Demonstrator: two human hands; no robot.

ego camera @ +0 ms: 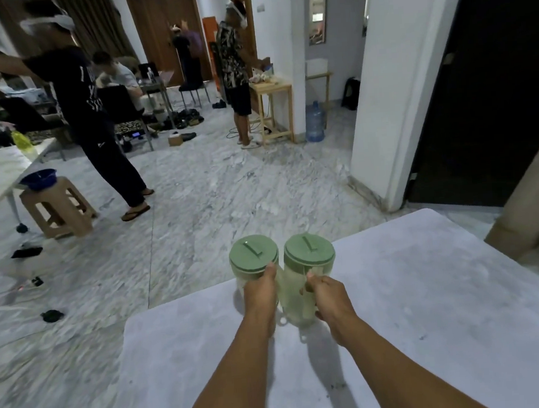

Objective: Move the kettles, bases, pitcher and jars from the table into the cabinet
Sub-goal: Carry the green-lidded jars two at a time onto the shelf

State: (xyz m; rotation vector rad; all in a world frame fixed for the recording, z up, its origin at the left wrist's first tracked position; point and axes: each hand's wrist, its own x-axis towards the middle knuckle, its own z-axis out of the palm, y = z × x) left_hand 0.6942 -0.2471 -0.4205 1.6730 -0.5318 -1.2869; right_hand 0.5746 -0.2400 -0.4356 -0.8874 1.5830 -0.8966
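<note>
Looking down from the head camera: left hand (261,294) wrapping around the side of the left jar (253,261), fingers curled closed on its clear body just under the green lid (253,252). Right hand (329,294) gripping the right jar (307,274) in the same way, closed on its side below its own green lid (309,252). Both jars standing upright, touching each other side by side, near the far edge of the pale desk (425,289); hard to tell whether resting on the surface or just lifting off it. Small loops hanging from the jar bases near the wrists, too blurred to identify. No kettles, bases or pitcher showing on the visible part of the desk, and no cabinet clearly in sight; a tan panel (527,207) at the right edge possibly belonging to one, but not sure. Beyond the desk, a marble floor (229,190), a plastic stool (58,210) carrying a blue bowl (38,179), a water bottle (314,122) by a white pillar, and other people standing farther back. Judging the step in hand as carrying both jars away together: worth keeping each grip firm and low on the smooth plastic, holding the jars level, keeping them from knocking together, and turning slowly toward the cabinet while watching for the desk corner.
</note>
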